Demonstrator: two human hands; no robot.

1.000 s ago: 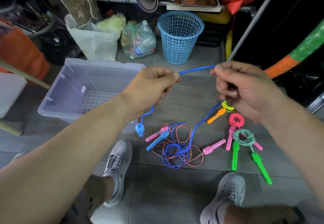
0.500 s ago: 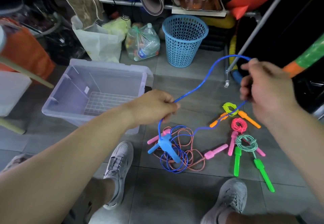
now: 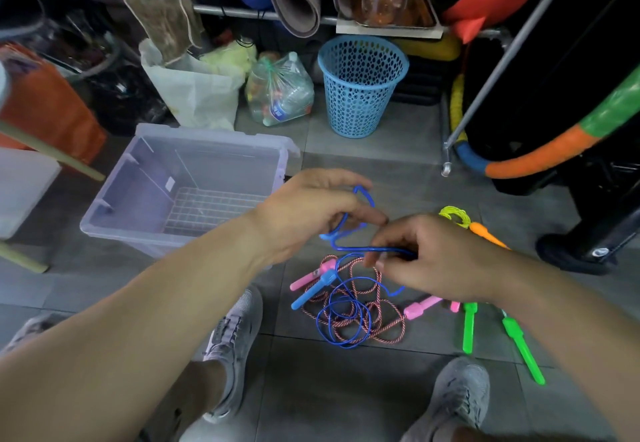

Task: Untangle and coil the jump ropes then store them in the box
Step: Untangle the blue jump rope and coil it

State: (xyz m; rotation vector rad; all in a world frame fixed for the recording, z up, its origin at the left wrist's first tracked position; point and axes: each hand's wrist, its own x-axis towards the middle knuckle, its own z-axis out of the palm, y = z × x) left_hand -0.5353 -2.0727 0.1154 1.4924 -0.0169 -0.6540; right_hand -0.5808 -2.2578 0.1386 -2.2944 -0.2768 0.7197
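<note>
- While both hands work just right of the box [image 3: 207,137], the blue jump rope [image 3: 356,249] hangs from them down to the floor [image 3: 346,389].
- The left hand [image 3: 311,213] is held palm-down with fingers curled, pinching the blue cord; a small loop of it stands up above the fingertips.
- The right hand [image 3: 433,261], close beside the left but not touching it, pinches the same cord between thumb and fingers.
- Between the two grips the cord runs roughly level, left to right.
- Below them the rest of the blue cord lies in loose rings on the floor, tangled over a pink-and-white twisted rope [image 3: 391,331].
- The blue handle [image 3: 313,289] lies on the floor off the box's near right corner, its long axis diagonal: the cord end points up and away from the box, the free end toward the person's left shoe [image 3: 235,337].
- Farther right of the box lie coiled ropes with green handles [image 3: 469,327] and an orange handle [image 3: 488,234].
</note>
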